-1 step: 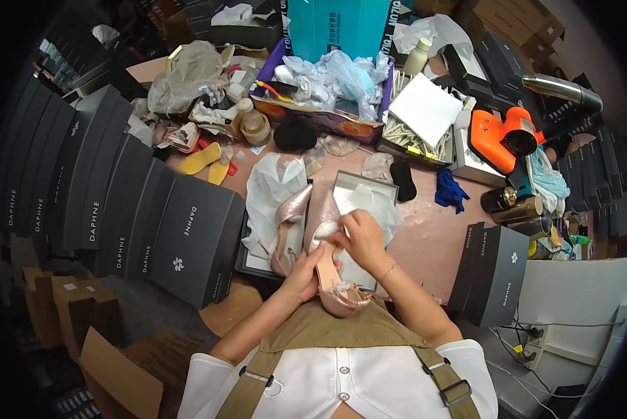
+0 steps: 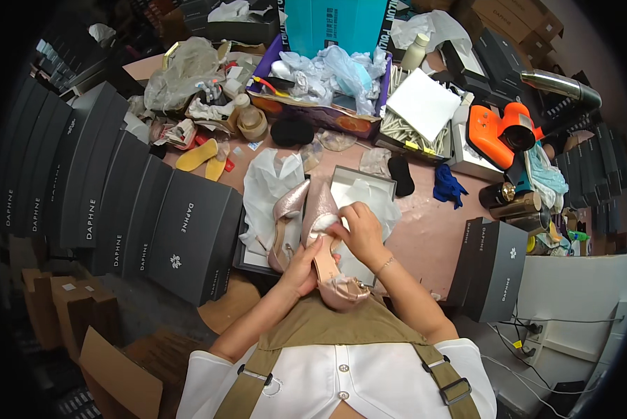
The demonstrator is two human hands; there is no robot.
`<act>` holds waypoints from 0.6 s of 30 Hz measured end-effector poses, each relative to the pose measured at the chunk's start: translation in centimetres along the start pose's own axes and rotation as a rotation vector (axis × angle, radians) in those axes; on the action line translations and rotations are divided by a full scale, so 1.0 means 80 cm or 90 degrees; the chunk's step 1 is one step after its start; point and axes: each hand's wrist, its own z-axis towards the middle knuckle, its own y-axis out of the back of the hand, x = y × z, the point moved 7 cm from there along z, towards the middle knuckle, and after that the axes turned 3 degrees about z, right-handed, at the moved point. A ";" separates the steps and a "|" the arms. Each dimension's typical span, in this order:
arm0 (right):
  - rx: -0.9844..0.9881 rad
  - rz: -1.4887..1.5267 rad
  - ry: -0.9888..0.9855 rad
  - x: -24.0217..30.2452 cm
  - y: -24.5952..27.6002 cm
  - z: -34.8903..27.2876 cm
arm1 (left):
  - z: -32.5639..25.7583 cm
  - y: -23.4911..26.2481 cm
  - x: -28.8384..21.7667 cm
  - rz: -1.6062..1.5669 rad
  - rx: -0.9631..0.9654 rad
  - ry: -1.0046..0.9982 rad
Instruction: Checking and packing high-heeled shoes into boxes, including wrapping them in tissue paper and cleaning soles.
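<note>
Pink shoe [image 2: 326, 267] stays gripped in the left hand [image 2: 301, 269] near frame centre, the right hand [image 2: 362, 232] still curled at its white stuffing [image 2: 323, 223], pinch unclear, work seemingly little advanced.

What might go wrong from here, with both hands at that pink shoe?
1. The right hand is at the white stuffing in the held pink shoe; rough handling might tear or bunch it.
2. The bracelet on the right wrist could catch or scratch the shiny upper.
3. If the left hand slips, the shoe might knock and scuff the other shoe beside it.
</note>
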 end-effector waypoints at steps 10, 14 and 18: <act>-0.034 0.230 -0.091 0.015 0.079 -0.050 | 0.010 -0.038 -0.094 0.092 0.198 -0.103; -0.031 0.164 0.049 0.054 0.062 -0.069 | 0.011 -0.053 -0.092 0.104 0.220 -0.074; -0.089 0.127 0.114 0.070 0.051 -0.067 | 0.012 -0.073 -0.084 0.086 0.253 -0.059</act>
